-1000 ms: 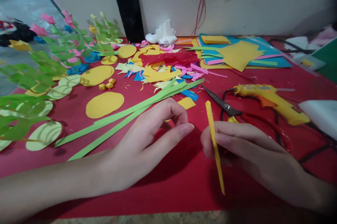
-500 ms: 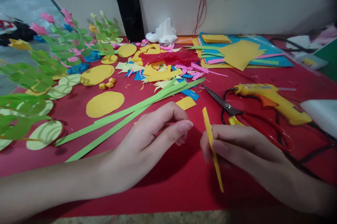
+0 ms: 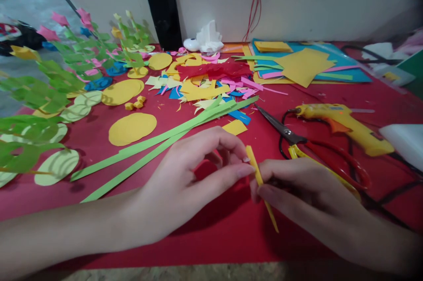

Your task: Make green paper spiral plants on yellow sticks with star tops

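A narrow rolled strip of yellow paper (image 3: 258,177) slants between my two hands above the red table. My right hand (image 3: 309,193) pinches it around the middle with thumb and fingers. My left hand (image 3: 193,179) has its thumb and forefinger closed at the strip's upper part. Behind my left hand lie long light green paper strips (image 3: 158,134) and a small yellow paper rectangle (image 3: 235,127). Red-handled scissors (image 3: 288,133) rest beyond my right hand, blades pointing away to the left.
A yellow glue gun (image 3: 343,124) lies at the right with a black cord. Paper flowers (image 3: 59,67) on round bases crowd the left side, near yellow paper discs (image 3: 132,129). Colourful scraps (image 3: 205,89) are piled mid-table. A black phone (image 3: 161,8) leans against the wall.
My left hand has moved right, and its thumb and forefinger have closed on the upper part of the yellow strip. The strip has shifted slightly left in my right hand's pinch.
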The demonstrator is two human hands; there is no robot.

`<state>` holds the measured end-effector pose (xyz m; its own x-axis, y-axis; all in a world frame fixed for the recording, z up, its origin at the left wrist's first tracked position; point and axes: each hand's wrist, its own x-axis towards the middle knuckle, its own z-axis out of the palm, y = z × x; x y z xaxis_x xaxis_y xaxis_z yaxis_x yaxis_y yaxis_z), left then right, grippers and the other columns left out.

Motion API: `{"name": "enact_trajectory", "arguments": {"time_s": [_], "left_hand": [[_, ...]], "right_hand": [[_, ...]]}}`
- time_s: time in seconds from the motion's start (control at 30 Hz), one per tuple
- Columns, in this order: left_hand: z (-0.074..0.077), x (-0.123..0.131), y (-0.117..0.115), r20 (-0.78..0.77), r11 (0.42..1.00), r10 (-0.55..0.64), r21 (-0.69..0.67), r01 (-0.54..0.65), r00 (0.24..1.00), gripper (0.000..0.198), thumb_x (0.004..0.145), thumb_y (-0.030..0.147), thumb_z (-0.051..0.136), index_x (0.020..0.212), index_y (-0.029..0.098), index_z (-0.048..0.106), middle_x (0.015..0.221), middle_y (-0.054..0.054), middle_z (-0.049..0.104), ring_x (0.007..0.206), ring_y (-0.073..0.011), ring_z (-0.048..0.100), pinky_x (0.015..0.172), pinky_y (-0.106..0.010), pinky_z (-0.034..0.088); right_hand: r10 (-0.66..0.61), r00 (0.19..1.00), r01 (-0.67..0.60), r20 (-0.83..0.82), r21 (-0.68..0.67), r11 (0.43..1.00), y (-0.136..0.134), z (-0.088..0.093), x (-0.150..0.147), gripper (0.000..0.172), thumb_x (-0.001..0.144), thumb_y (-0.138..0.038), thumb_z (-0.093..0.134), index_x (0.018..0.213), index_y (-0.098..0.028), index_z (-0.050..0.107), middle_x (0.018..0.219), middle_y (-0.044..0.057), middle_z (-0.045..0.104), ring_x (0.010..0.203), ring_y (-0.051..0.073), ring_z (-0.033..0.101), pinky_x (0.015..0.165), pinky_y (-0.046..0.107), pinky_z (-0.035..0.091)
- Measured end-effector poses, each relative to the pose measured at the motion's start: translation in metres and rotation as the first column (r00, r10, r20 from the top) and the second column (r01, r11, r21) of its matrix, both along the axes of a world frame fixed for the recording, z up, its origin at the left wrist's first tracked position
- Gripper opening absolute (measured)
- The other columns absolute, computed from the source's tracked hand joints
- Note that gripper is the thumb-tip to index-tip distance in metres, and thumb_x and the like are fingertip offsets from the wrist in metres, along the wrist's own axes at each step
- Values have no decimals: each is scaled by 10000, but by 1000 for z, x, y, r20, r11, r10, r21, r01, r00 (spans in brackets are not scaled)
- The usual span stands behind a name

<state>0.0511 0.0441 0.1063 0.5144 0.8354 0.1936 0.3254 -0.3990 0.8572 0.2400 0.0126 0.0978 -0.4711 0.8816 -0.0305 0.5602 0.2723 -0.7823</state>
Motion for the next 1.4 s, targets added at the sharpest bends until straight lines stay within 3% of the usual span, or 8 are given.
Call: {"name": "enact_trajectory", "arguments": {"time_s": [0.2,0.43,0.6,0.8,0.87,1.0,1.2,1.4], "left_hand": [[0,-1,0,-14,999,10,42,-10,1000,27,819,178,555,793,172,550,727,82,589,658,-8,531,629,-28,417],[-1,-1,1,-40,996,6,90,-2,999,62,809,176,567,747,174,565,703,81,602,635,-13,529,594,-32,411],[1,-5,0,-48,997,-22,78,26,999,74,801,134,567,743,179,573,707,93,600,635,-5,521,600,-22,399],[-1,-3,0,-23,999,37,31,-36,999,57,788,163,588,740,183,566,710,92,607,650,-12,540,616,-26,410],[0,-3,1,-7,999,40,-8,-40,999,55,794,176,582,741,183,569,704,90,605,649,-15,547,620,-31,419],[2,-2,2,19,996,68,-64,-66,998,59,802,181,575,744,189,577,678,96,592,644,-12,552,602,-25,419],[1,-2,1,27,990,71,-124,-67,997,83,798,234,588,723,200,595,669,96,622,613,-21,567,590,-46,437],[0,0,2,55,989,71,-136,-63,996,40,771,225,622,737,211,608,710,96,642,640,-27,577,596,-44,449]], "right_hand": [[26,1000,-27,15,14,1000,1,-1,-2,220,878,-324,431,707,-213,514,563,-58,516,498,54,449,449,150,348],[25,1000,-26,15,94,995,-5,-4,1,100,865,-281,463,822,-248,547,696,-54,606,593,54,530,510,131,393],[21,999,-27,46,132,991,-6,-5,2,133,869,-294,451,819,-246,564,743,-33,636,632,72,564,503,144,402],[-18,1000,19,-10,100,995,-5,-4,1,95,848,-281,493,830,-248,580,734,-48,629,632,63,556,548,129,418],[-64,997,66,-33,94,993,-4,-2,1,71,830,-279,524,802,-241,576,686,-57,600,605,56,534,531,120,408],[-36,998,36,-42,11,999,1,2,-1,275,859,-253,476,592,-189,458,499,-70,420,463,38,394,430,116,332],[-137,990,139,-42,38,990,-4,-2,4,96,835,-297,517,814,-256,601,647,-55,568,565,64,503,496,142,394],[-93,995,94,-17,56,994,-4,-3,5,122,814,-335,542,810,-244,622,654,-30,603,579,83,540,510,163,427]]}}
